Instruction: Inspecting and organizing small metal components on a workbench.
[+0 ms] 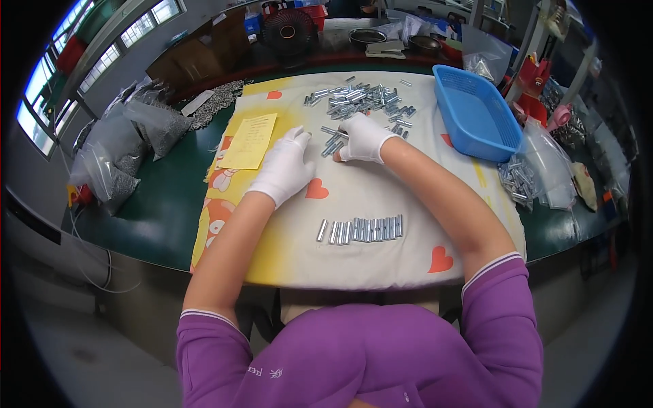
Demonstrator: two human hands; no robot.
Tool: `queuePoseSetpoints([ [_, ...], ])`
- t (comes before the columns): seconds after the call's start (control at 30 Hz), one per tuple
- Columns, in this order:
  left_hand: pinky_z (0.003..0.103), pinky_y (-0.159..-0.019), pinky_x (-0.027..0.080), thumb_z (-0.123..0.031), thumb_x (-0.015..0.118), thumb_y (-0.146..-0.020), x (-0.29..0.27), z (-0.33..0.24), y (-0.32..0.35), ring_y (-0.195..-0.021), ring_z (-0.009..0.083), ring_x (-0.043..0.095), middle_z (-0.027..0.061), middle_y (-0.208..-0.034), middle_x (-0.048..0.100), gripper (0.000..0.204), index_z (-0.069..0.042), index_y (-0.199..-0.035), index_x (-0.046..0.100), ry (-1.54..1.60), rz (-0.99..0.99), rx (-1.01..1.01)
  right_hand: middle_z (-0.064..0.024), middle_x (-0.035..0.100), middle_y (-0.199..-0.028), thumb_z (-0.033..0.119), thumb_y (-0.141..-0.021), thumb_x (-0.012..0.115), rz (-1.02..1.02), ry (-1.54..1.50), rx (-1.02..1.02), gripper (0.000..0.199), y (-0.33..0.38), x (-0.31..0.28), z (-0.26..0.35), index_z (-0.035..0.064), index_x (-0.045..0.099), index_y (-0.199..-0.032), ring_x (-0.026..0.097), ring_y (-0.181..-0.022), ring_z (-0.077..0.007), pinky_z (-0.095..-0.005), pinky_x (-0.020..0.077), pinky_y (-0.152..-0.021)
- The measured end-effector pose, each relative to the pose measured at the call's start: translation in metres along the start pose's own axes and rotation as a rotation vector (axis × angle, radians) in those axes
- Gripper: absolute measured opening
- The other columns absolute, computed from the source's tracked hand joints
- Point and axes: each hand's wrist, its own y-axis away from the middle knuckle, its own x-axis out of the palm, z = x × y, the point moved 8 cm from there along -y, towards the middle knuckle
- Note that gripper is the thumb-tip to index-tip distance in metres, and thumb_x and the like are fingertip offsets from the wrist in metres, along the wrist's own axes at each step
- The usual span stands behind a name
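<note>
Both gloved hands work at the near edge of the loose pile of metal pins (360, 98) on the cloth-covered tabletop (381, 187). The right hand (362, 139) is curled over a few pins (331, 143), its grip closed about them as far as can be seen; the left hand (287, 165) lies beside, fingers loosely bent, holding nothing visible. Best to gather only a few pins at once, keep them parallel, and slide them rather than lift. The pins are short, silvery and cylindrical; a tidy row (360, 230) lies nearer the body than the grip.

Fingertips of both hands (326, 153) hidden among metal pins (332, 144)
</note>
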Motion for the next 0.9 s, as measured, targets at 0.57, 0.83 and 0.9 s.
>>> queuePoseSetpoints([
  [0.57,0.033,-0.090,0.047,0.008,0.050,-0.075,0.015,0.023,-0.035,-0.101,0.0309,0.060,0.0147,-0.101,0.065,0.029,-0.003,-0.093,0.068,0.109,0.215,0.099,-0.0154,0.067,-0.107,-0.002,-0.068,0.063,0.154,-0.276,-0.247,0.050,0.006,0.004,0.028,0.0069,0.066,-0.118,0.065,-0.100,-0.0291,-0.0326,0.0503,-0.089],
  [0.83,0.031,-0.093,0.048,0.006,0.053,-0.080,0.016,0.015,0.009,-0.104,0.0240,0.061,0.0117,-0.107,0.064,0.026,-0.001,-0.102,0.064,0.464,0.285,0.006,-0.0151,0.070,-0.101,0.008,-0.069,0.067,0.160,-0.166,-0.257,0.039,0.020,-0.002,0.029,0.0065,0.069,-0.108,0.067,-0.094,-0.0298,-0.0348,0.0531,-0.084],
  [0.9,0.032,-0.094,0.048,0.006,0.055,-0.078,-0.007,0.009,0.017,-0.104,0.0270,0.062,0.0144,-0.109,0.063,0.027,0.002,-0.104,0.062,0.384,-0.111,0.217,-0.0144,0.070,-0.099,0.008,-0.070,0.067,0.185,-0.228,-0.227,0.035,0.023,-0.003,0.025,0.0051,0.069,-0.105,0.067,-0.094,-0.0280,-0.0334,0.0531,-0.084],
])
